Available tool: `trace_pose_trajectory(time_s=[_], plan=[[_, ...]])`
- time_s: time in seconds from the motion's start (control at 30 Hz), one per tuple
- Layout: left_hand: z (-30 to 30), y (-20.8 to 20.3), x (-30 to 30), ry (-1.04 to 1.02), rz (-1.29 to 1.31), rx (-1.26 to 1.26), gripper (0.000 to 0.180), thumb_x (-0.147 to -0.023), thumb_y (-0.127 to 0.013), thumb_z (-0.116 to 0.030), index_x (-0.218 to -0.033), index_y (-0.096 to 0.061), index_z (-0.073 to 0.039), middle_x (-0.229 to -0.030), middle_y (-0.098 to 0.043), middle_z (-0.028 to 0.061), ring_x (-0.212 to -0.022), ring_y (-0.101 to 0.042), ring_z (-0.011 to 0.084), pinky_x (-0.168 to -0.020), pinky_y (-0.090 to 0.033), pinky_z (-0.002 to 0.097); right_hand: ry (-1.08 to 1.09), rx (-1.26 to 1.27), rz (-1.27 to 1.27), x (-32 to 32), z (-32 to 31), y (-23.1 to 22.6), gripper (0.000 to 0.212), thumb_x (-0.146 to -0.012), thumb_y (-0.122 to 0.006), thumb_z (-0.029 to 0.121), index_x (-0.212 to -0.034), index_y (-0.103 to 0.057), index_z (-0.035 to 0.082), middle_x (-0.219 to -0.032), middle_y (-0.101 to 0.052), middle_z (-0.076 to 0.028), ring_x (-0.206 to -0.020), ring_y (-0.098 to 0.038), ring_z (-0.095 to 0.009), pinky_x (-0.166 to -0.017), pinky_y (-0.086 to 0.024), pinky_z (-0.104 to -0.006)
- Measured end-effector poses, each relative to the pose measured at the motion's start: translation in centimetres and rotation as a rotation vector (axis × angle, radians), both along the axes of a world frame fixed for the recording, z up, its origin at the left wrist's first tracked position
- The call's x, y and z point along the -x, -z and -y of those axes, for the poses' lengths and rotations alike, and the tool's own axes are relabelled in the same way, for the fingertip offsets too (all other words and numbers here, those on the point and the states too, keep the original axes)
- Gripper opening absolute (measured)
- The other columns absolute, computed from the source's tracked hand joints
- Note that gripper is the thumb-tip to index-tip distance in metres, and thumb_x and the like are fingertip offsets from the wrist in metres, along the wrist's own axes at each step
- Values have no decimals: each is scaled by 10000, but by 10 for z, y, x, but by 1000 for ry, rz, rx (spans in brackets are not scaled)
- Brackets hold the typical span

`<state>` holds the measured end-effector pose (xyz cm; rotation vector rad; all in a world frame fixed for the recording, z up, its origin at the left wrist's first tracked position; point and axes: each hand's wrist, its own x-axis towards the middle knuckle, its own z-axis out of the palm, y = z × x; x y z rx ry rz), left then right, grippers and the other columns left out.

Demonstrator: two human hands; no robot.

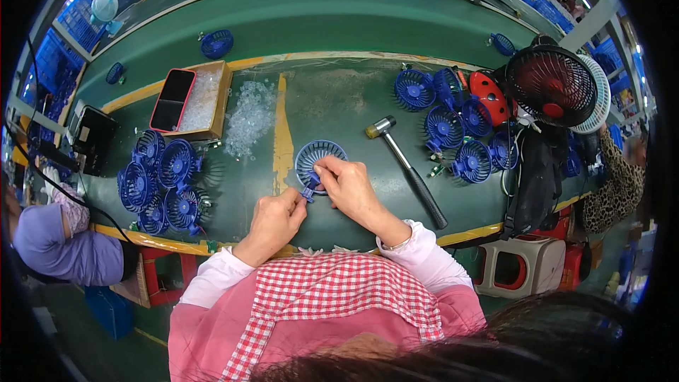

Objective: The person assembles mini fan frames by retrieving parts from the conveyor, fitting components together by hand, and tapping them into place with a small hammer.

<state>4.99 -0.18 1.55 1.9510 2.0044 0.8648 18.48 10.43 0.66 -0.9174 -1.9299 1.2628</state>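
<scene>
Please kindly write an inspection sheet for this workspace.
Surface: green bench, yellow edging.
Work items: blue fan at centre; other blue fans grouped on both sides.
Clutter: hammer, loose clear pieces, open box of similar pieces, red-edged phone-like device on it.
Hands: left hand pinches the fan's stem; right hand holds it at the grille.
Cables: black cable at far left.
Surroundings: co-worker's purple sleeve, left; black fan, right.

Both forearms (427, 257) angle inward, wrists pretty much straight. Left hand (274, 219) sits lower, thumb and fingertips pinched together, other fingers curled; right hand (353, 189) is a bit farther forward, also pinching, fingertips right near the left's.
</scene>
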Motion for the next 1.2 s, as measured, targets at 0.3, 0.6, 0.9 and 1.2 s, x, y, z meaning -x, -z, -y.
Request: trace_pose_trajectory(time_s=[0.3,0.6,0.9,1.2], plan=[[-9,-1,15,-116,1237,741,179,-923,-481,-138,-932,-538,30,-712,-636,152,-609,-655,246,-554,-520,296,-76,-68,22,-5,-1,1,135,-891,-582,113,-949,-651,12,-688,-655,-108,-548,-632,-130,-378,-459,-258],[-7,22,22,161,1471,623,225,-912,-409,-20,-1086,-505,84,-961,-637,205,-873,-666,306,-782,-555,369,-380,-515,217,-11,14,-7,116,-769,-613,38,-878,-617,-1,-902,-617,-129,-826,-595,-316,-695,-491,-386],[-6,19,14,91,1402,544,274,-977,-445,-184,-995,-543,72,-850,-656,197,-730,-677,265,-658,-568,343,-302,-431,142,-12,16,0,212,-747,-623,-47,-954,-639,-6,-949,-634,-132,-851,-608,-301,-708,-498,-356],[3,21,6,33,1533,319,262,-956,-505,-190,-981,-603,51,-955,-645,119,-860,-631,182,-833,-498,302,-69,640,-182,-9,45,-23,253,-839,-654,57,-1029,-507,-22,-816,-642,-107,-562,-602,-120,-405,-462,-209]])
